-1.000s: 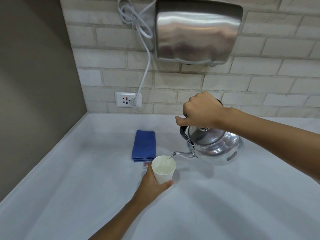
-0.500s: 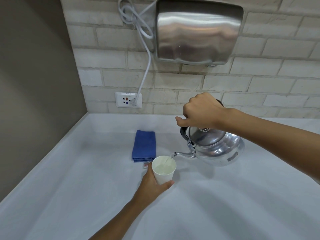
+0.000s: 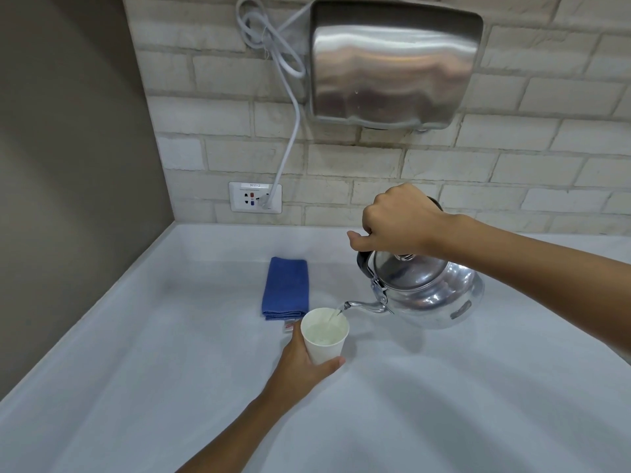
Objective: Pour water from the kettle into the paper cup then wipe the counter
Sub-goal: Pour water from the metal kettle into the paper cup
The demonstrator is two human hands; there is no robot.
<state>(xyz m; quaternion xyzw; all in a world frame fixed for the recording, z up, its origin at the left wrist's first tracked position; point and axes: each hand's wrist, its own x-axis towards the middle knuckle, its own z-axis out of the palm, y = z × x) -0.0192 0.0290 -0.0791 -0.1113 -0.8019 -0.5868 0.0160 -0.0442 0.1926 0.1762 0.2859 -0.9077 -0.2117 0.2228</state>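
A white paper cup [image 3: 326, 348] stands on the pale counter [image 3: 170, 387], with my left hand [image 3: 300, 365] wrapped around its near side. Water fills much of the cup. My right hand [image 3: 399, 223] grips the black top handle of a shiny metal kettle [image 3: 430, 295], which is held above the counter and tilted to the left. A thin stream of water runs from its spout [image 3: 358, 306] into the cup. A folded blue cloth [image 3: 286, 288] lies flat just behind and left of the cup.
A steel hand dryer [image 3: 392, 63] hangs on the brick wall above the kettle. Its white cord [image 3: 290, 138] drops to a wall socket [image 3: 255, 197] above the counter's back edge. A dark side wall [image 3: 68, 182] bounds the counter on the left.
The water level in the cup has risen slightly. Both hands and the kettle have stayed almost where they were.
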